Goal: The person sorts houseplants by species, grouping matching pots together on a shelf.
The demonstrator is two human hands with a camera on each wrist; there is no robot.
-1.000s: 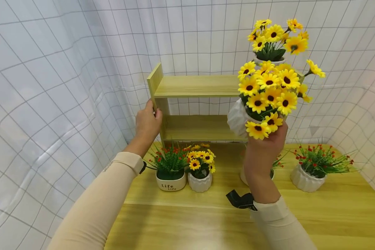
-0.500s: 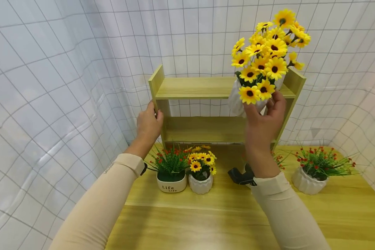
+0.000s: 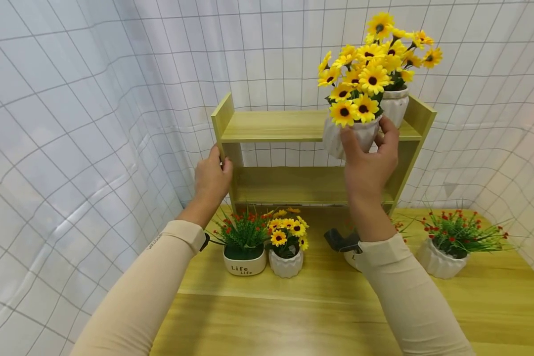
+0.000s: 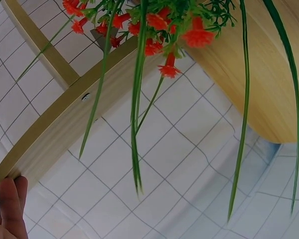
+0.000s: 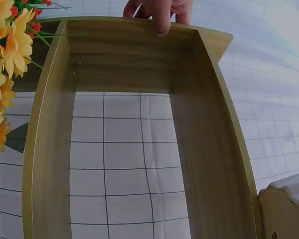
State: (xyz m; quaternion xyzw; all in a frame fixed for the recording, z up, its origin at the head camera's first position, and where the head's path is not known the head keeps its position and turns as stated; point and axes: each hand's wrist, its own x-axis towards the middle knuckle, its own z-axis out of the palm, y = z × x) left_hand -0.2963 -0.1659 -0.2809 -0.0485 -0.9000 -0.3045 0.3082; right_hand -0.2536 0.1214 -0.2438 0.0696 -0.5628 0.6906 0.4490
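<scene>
My left hand (image 3: 211,178) grips the left side panel of a wooden two-tier shelf (image 3: 276,124), and its fingers curl over the panel edge in the right wrist view. With thumb and fingers, my right hand (image 3: 370,165) holds a white ribbed flowerpot (image 3: 364,133) of yellow artificial sunflowers (image 3: 360,81). This pot is at the front edge of the top board, toward its right half. Just behind it, a similar white pot (image 3: 395,106) with yellow flowers stands at the right end of that board. The held pot's underside (image 5: 281,214) shows in the right wrist view.
Below the shelf's left end, an oval "Life" planter (image 3: 244,262) with red flowers stands beside a small sunflower pot (image 3: 286,264). Another lettered planter (image 3: 352,259) is mostly hidden behind my right forearm. A ribbed pot (image 3: 442,259) of red flowers stands on the table's right side.
My right hand has lifted the sunflower pot up and away from me to the top board, then shifted it slightly left, uncovering the pot behind. My left hand stays on the side panel.
</scene>
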